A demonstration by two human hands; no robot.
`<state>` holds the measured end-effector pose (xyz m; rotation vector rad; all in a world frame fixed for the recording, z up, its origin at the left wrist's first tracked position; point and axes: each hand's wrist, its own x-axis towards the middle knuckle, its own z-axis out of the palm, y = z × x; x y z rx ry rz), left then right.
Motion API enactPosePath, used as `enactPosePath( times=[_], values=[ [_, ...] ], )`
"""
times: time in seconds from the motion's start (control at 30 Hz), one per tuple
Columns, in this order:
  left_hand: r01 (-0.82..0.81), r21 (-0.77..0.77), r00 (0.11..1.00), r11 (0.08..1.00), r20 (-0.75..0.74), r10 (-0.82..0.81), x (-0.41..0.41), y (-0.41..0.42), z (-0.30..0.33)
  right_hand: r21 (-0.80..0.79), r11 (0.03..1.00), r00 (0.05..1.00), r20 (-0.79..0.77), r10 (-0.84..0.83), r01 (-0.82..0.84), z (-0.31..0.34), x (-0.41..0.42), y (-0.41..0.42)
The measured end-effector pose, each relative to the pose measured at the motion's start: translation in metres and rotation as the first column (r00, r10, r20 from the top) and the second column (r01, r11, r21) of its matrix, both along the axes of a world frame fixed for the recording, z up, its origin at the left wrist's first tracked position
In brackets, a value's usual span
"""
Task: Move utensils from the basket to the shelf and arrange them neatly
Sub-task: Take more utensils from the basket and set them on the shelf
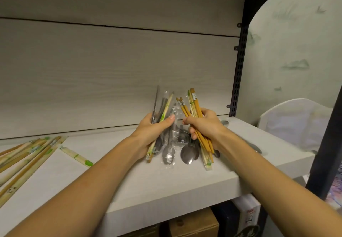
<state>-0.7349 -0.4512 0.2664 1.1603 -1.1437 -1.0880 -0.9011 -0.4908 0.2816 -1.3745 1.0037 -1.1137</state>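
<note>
Both hands are raised over the white shelf (185,185). My left hand (153,127) grips a mixed bundle (162,107) of a paper-sleeved chopstick pair and plastic-wrapped metal spoons, whose bowls (168,155) hang below the hand. My right hand (205,124) grips a bundle of orange-brown wooden chopsticks (194,103) with sleeved pairs. A bare metal spoon bowl (188,156) hangs beneath that hand. The two bundles stand almost upright, close together. The basket is out of view.
Several paper-sleeved chopstick pairs (27,155) lie fanned on the shelf's left part, one pair (75,156) apart from them. More spoons (256,147) lie behind my right wrist. A black upright (238,66) bounds the shelf on the right. Boxes (194,223) stand below.
</note>
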Motion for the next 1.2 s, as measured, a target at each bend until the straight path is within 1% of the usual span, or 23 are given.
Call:
enactPosePath(
  times=[0.1,0.2,0.27,0.4,0.6,0.67,0.77,0.87,0.97,1.1,1.2],
  values=[
    [-0.01,0.026,1.0,1.0,0.003,0.01,-0.003,0.001,-0.001,-0.017,1.0,0.999,-0.04,-0.008,0.007,-0.001,0.003,-0.001],
    [-0.047,0.039,0.998,0.998,0.053,0.045,-0.002,0.001,-0.002,-0.007,1.0,0.996,-0.086,0.003,-0.004,-0.005,0.005,0.0],
    [-0.036,0.022,0.999,0.999,0.036,0.035,-0.001,0.001,-0.004,0.005,1.0,0.994,-0.111,0.016,-0.016,-0.006,0.006,0.0],
    [-0.043,-0.019,0.999,0.999,-0.002,0.043,0.002,-0.001,-0.006,0.002,1.0,0.997,-0.079,0.024,-0.023,-0.005,0.005,0.002],
    [-0.04,-0.009,0.999,0.999,-0.011,0.04,0.005,0.003,-0.003,0.044,0.997,0.995,-0.08,0.059,-0.056,-0.003,0.004,0.004],
    [-0.054,-0.009,0.999,0.998,0.001,0.054,0.005,0.005,-0.004,0.038,0.999,0.996,-0.08,0.026,-0.023,-0.003,0.004,0.004],
    [-0.092,0.015,0.995,0.996,0.03,0.092,0.004,0.009,-0.002,0.014,0.997,0.994,-0.079,-0.072,0.073,-0.005,0.004,-0.001],
    [-0.116,0.036,0.993,0.993,0.037,0.115,0.003,0.013,0.001,0.003,0.991,0.99,-0.048,-0.134,0.135,-0.006,0.002,-0.006],
    [-0.149,0.028,0.988,0.988,0.036,0.148,0.004,0.014,0.001,-0.012,0.989,0.989,-0.015,-0.15,0.149,-0.006,0.001,-0.007],
    [-0.156,0.043,0.987,0.987,0.034,0.154,0.002,0.014,0.003,-0.013,0.987,0.986,-0.033,-0.162,0.162,-0.007,-0.001,-0.01],
    [-0.165,0.059,0.984,0.985,0.08,0.16,0.001,0.015,0.004,0.0,0.989,0.988,-0.02,-0.151,0.151,-0.006,-0.001,-0.01]
  ],
)
